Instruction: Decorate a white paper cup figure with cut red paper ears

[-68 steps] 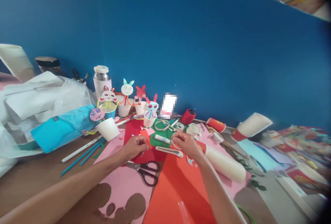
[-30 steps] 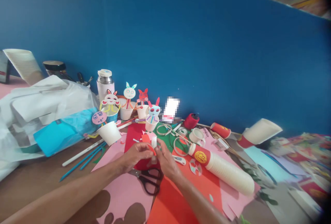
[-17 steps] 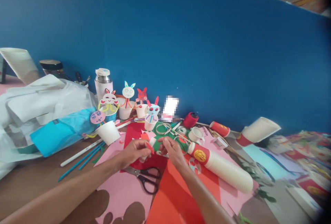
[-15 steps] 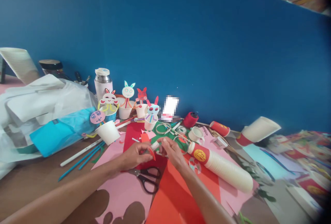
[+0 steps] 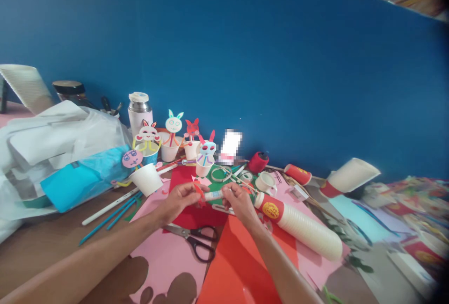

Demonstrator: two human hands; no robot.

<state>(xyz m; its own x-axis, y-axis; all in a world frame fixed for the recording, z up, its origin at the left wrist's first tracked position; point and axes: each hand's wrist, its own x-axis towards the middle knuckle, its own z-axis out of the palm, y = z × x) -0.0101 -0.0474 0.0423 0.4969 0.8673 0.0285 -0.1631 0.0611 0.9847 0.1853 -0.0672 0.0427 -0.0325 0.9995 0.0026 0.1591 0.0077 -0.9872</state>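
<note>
Between finger and thumb, my left hand [image 5: 180,202] pinches a small red paper piece [image 5: 199,191]. My right hand [image 5: 239,201] grips one end of a small white tube [image 5: 213,195], which looks like a glue stick. The tube's other end meets the red piece. Below the hands, black-handled scissors [image 5: 196,237] lie on pink paper [image 5: 171,262] with round holes cut in it. Orange-red paper [image 5: 242,257] lies beneath my right forearm, and dark red paper [image 5: 206,215] is under the hands.
Paper cups with rabbit figures [image 5: 173,128] stand behind, near a white bottle [image 5: 140,112]. A long stack of cups [image 5: 308,229] lies at the right. Blue sticks [image 5: 112,215] and a plastic bag [image 5: 66,149] are at the left. A blue wall [image 5: 245,61] rises behind.
My left hand has lifted slightly and turned the red piece more upright. My right hand has shifted to the tube's right end, so more of the tube shows.
</note>
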